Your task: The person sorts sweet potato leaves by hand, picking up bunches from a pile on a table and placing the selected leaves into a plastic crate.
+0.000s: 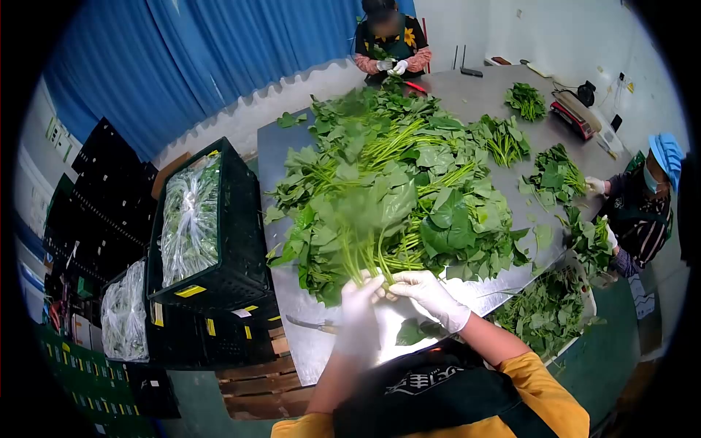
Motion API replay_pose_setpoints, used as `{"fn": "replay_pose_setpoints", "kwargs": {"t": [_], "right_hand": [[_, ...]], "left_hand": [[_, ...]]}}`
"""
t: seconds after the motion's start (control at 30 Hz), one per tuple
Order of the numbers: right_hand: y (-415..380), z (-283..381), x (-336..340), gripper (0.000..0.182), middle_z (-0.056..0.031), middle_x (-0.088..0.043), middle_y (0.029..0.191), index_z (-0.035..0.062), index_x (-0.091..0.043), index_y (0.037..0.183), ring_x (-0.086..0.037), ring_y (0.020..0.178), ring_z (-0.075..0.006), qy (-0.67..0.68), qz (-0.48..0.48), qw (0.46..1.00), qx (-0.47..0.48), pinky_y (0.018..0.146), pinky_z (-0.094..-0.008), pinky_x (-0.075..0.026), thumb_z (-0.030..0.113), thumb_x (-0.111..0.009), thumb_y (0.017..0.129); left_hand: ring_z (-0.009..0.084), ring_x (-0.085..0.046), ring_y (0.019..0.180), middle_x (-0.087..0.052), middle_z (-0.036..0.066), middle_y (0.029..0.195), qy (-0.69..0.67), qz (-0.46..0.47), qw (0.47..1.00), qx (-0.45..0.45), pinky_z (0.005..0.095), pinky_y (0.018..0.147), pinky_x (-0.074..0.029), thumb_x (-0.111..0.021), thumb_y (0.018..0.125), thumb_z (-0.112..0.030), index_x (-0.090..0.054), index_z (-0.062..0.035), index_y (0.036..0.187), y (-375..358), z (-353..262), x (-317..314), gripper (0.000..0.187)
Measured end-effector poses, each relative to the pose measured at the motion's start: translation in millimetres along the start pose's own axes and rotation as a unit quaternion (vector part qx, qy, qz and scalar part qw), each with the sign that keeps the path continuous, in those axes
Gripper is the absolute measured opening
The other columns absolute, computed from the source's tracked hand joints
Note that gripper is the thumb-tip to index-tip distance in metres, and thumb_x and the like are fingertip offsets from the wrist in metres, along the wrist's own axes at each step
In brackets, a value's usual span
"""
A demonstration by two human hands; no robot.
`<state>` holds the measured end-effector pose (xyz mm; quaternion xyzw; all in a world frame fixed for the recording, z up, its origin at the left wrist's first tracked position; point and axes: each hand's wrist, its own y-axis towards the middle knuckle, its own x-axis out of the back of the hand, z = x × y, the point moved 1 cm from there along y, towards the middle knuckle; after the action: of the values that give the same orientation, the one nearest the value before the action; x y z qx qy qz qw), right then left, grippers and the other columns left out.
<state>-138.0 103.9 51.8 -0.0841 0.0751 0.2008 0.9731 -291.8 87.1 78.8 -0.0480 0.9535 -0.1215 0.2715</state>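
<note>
Both my hands wear white gloves and meet at the near edge of a big heap of leafy greens [394, 168] on the metal table [475, 293]. My left hand [361, 314], partly blurred, is closed round the lower stems of an upright bunch of greens [361, 244]. Against those same stems, my right hand [431, 298] pinches with its fingertips. A knife [312, 324] lies flat on the table just left of my left hand. Near my right wrist, a loose leaf [412, 332] rests on the metal.
Opposite, a person [394, 44] handles greens; another person [639, 204] at the right holds a bunch. A basket of greens [544, 314] stands at the lower right. Dark crates [212, 274] with bagged greens are stacked left. A red scale [572, 119] sits at the back right.
</note>
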Motion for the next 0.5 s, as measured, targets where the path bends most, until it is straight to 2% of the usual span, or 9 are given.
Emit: {"fn": "replay_pose_setpoints", "kwargs": {"t": [0.1,0.17,0.27,0.37,0.4,0.5], "right_hand": [[-1,4,2,0.018,-0.0078,-0.067,0.092,-0.0055,-0.065,0.100,-0.060,0.082,-0.0129,-0.037,-0.022,0.999,0.011,0.076,-0.0251,-0.047,0.008,-0.058,0.090],[-4,4,0,0.016,-0.0055,-0.066,0.087,-0.0044,-0.066,0.097,-0.059,0.078,-0.0108,-0.015,-0.036,0.999,0.012,0.072,-0.0235,-0.047,0.008,-0.058,0.089],[-9,10,-5,0.011,0.0003,-0.061,0.076,-0.0013,-0.067,0.088,-0.052,0.070,-0.0062,0.031,-0.106,0.993,0.051,0.065,-0.0216,-0.042,0.008,-0.060,0.087],[-10,22,-4,0.010,0.0006,-0.061,0.077,-0.0004,-0.067,0.090,-0.052,0.070,-0.0061,0.001,-0.092,0.996,0.002,0.065,-0.0217,-0.042,0.008,-0.062,0.086],[-7,18,-2,0.010,0.0000,-0.062,0.077,0.0001,-0.067,0.090,-0.053,0.071,-0.0062,0.000,-0.079,0.997,0.024,0.066,-0.0213,-0.042,0.008,-0.064,0.085],[0,7,2,0.010,-0.0008,-0.063,0.077,-0.0004,-0.068,0.089,-0.055,0.072,-0.0080,-0.046,-0.055,0.997,0.014,0.068,-0.0219,-0.044,0.009,-0.065,0.085]], "left_hand": [[0.0085,-0.053,0.065,-0.061,0.003,0.079,0.031,0.004,1.000,-0.001,0.0196,0.060,-0.040,-0.062,0.083,-0.003,-0.060,-0.0002,0.098,0,3,-1,0.015],[0.0086,-0.053,0.066,-0.061,0.004,0.080,0.046,0.001,0.999,-0.015,0.0197,0.060,-0.040,-0.062,0.083,-0.003,-0.060,-0.0006,0.098,0,5,-1,0.015],[0.0086,-0.052,0.067,-0.061,0.004,0.081,-0.001,0.013,1.000,-0.006,0.0199,0.061,-0.040,-0.063,0.082,-0.003,-0.060,-0.0015,0.096,2,10,3,0.014],[0.0085,-0.052,0.068,-0.061,0.003,0.082,-0.015,0.027,0.999,-0.009,0.0205,0.062,-0.040,-0.063,0.082,-0.004,-0.060,-0.0024,0.094,2,10,2,0.013],[0.0082,-0.051,0.068,-0.061,0.003,0.082,0.000,0.021,1.000,-0.008,0.0206,0.062,-0.039,-0.063,0.082,-0.004,-0.060,-0.0025,0.094,2,9,1,0.013],[0.0077,-0.051,0.068,-0.059,0.002,0.082,0.023,0.017,1.000,-0.002,0.0206,0.061,-0.039,-0.063,0.082,-0.004,-0.060,-0.0025,0.095,2,5,-3,0.013]]}}
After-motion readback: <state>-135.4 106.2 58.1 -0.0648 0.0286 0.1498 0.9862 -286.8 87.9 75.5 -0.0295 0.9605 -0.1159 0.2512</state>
